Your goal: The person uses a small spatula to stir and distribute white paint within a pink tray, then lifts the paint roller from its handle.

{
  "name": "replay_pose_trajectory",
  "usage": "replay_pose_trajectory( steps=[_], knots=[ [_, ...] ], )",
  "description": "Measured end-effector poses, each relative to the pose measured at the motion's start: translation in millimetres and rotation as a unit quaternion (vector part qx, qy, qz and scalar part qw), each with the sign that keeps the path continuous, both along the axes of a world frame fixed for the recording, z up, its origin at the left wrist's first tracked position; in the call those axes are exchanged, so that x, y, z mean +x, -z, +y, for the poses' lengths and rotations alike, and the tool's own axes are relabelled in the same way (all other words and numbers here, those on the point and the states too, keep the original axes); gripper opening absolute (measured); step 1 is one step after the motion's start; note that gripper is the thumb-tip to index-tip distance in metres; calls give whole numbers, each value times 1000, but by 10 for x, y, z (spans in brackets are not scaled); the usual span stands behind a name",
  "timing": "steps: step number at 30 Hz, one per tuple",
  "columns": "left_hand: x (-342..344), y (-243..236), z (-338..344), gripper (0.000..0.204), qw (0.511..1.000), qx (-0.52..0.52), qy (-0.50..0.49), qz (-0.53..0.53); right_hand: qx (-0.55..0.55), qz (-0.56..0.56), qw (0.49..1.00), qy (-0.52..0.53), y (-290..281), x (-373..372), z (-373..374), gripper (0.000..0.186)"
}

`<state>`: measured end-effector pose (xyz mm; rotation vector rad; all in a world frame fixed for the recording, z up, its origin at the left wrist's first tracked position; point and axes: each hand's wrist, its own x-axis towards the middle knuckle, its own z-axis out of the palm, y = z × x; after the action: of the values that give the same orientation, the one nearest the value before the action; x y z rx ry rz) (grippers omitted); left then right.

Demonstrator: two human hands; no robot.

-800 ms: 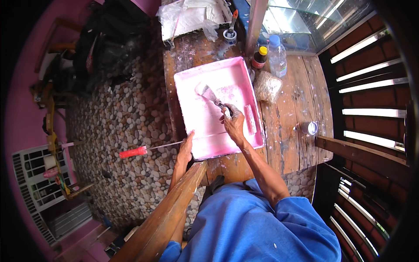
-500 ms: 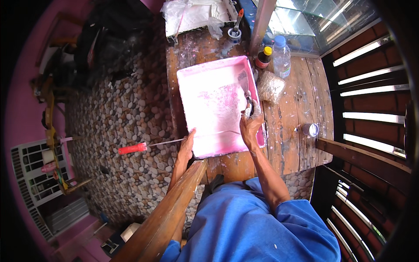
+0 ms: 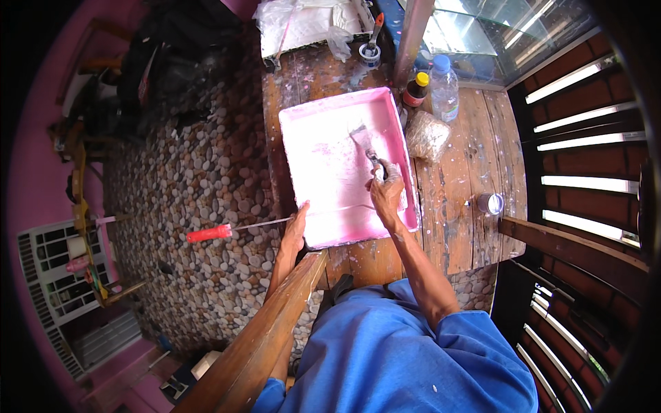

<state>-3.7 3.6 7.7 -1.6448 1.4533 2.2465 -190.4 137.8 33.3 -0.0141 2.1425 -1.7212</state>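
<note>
Head view: right hand point(image 3: 387, 194) around paintbrush point(image 3: 365, 146) in pink tray point(image 3: 323, 162)

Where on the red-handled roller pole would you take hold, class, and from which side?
Grip the red handle at the left end of the roller pole, coming from above. It lies flat on the pebble floor, and that thick end is clear of the left hand and the pink paint tray.
</note>
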Motion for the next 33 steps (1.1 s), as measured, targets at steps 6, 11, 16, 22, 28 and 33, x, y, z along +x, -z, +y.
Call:
replay_pose_trajectory(
  steps=[6, 11, 16, 22, 28, 33],
  knots=[
    [-51, -121, 31, 71, 999, -16, 8, -40, -39, -70, 995, -64, 36, 114, -375, 32],
    [-13, -66, 4, 74, 999, -28, -1, -30, -115, -75, 988, -67, -83, 92, -555, 31],
    [-27, -44, 11, 76, 998, -30, -11, -51, 11, 27, 999, -44, 87, 127, -522, 25],
    [-30, -78, 17, 77, 999, -30, -7, -42, -25, 67, 993, -92, 147, 196, -550, 25],
    [-21, -93, 7, 79, 998, -35, -4, -56, 53, 189, 973, -124, -168, 15, -586, 24],
    [8, -1, -23, 79, 998, -12, -18, -59, 34, 284, 927, -241, -443, -457, -761, 15]
  ],
)
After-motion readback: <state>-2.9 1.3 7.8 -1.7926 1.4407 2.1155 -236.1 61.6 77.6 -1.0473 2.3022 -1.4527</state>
